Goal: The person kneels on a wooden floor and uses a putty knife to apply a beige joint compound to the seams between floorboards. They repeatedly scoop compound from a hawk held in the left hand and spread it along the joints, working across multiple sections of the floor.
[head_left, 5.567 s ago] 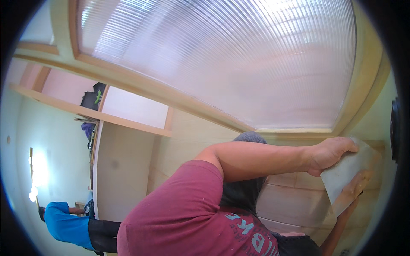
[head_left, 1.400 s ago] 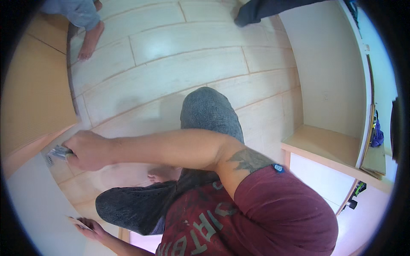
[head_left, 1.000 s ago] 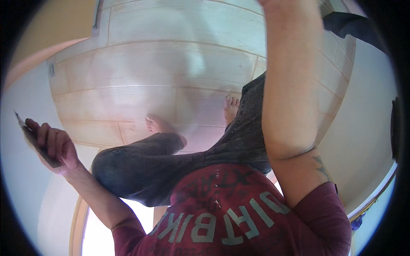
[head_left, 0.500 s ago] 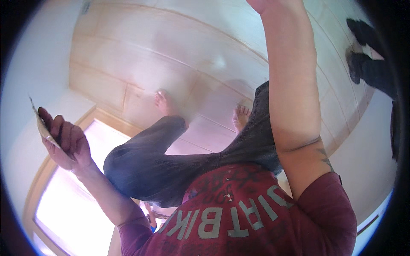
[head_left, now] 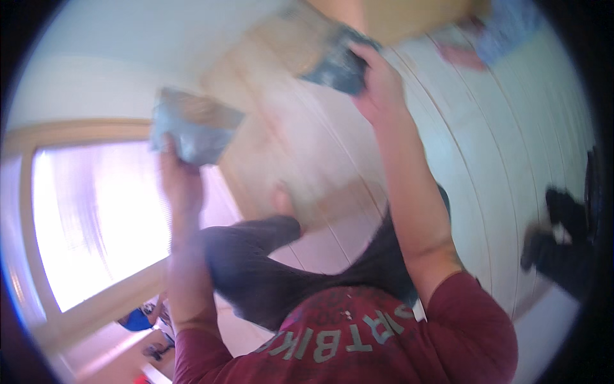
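Note:
My left hand (head_left: 182,182) grips a thin, flat grey plate (head_left: 214,137), roughly rectangular, with a brownish smear on its face. Its fingers are partly hidden behind the plate and blurred. Farther forward and to the right, my right hand (head_left: 382,89) is closed on the edge of a dark, flat rectangular piece (head_left: 336,69) with pale smudges. The two flat pieces are apart, both held above a pale surface (head_left: 307,134) with brownish joint lines. Motion blur hides what kind of tools they are.
A bright window with a wooden frame (head_left: 96,128) is at left. Dark shoes and trouser legs (head_left: 559,246) show at right. A pinkish object (head_left: 460,56) and a bluish, crumpled object (head_left: 511,29) lie at the far right. Another person (head_left: 144,317) is partly visible at lower left.
My view has turned. My right hand has come fully into view, with the dark flat piece. The plate in my left hand, earlier nearly edge-on, now shows its face.

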